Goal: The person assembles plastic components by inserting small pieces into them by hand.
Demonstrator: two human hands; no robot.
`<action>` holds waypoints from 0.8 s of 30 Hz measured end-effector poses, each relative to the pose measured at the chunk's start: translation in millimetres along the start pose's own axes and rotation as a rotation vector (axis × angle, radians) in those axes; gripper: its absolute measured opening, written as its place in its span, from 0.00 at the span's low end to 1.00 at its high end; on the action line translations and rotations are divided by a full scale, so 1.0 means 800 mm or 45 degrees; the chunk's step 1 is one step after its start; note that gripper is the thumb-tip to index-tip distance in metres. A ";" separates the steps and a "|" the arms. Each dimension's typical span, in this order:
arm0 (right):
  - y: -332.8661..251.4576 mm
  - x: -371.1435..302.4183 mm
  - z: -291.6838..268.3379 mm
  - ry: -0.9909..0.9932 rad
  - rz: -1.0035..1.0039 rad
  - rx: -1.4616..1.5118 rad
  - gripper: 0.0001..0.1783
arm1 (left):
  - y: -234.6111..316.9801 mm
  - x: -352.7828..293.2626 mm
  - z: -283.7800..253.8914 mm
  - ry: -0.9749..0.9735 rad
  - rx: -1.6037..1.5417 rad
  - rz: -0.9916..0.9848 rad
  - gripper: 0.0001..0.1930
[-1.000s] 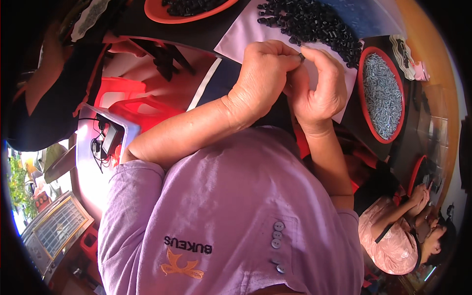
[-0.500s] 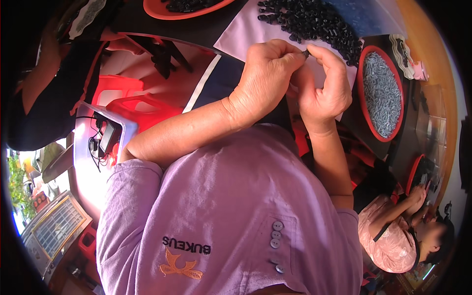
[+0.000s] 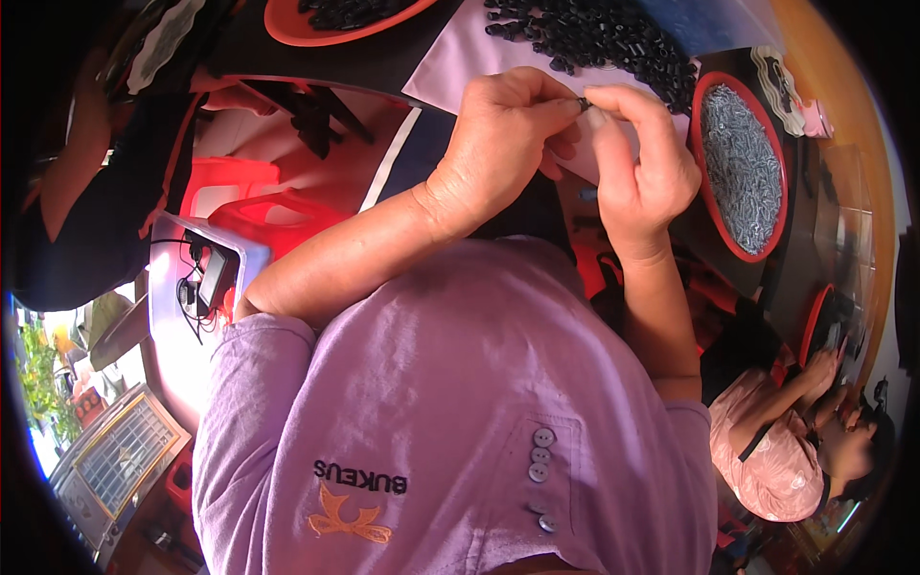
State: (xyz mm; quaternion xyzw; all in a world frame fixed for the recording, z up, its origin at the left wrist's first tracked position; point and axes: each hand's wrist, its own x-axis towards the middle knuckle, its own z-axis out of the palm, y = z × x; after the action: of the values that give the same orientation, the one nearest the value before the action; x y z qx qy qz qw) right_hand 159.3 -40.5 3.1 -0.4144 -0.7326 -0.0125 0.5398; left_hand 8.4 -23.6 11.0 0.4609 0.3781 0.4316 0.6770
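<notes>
My left hand [image 3: 503, 144] is closed in a pinch, with a small dark part [image 3: 584, 104] at its thumb and fingertips. From the other side, the thumb and index finger of my right hand [image 3: 650, 163] close on the same part. It is mostly covered by my fingers, so its exact shape cannot be told. Just beyond my hands lies a heap of short black plastic pieces [image 3: 613, 48] on a pale pink cloth [image 3: 450, 62]. To the right of my right hand stands a red oval tray [image 3: 702, 153] filled with silvery metal screws or pins [image 3: 743, 172].
Another orange-red tray [image 3: 287, 36] with black pieces sits at the far left of the dark table [image 3: 383, 67]. A red plastic stool [image 3: 230, 177] and a pale bin with cables [image 3: 254, 259] are at left. Another person [image 3: 776, 450] works at lower right.
Both hands stay together at the small part, shifting slightly left in the picture. My right palm and wrist have swung a little to the right, widening the gap between the hands.
</notes>
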 end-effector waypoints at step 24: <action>-0.001 0.013 -0.017 -0.147 0.520 0.412 0.12 | -0.005 -0.006 -0.005 -0.097 0.092 0.038 0.09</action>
State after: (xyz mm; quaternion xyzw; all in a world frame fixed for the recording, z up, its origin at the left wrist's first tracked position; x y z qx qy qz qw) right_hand 168.6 -41.3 17.7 -0.4620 -0.6560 0.2376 0.5476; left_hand 4.4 -27.6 6.5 0.5068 0.3605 0.4097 0.6673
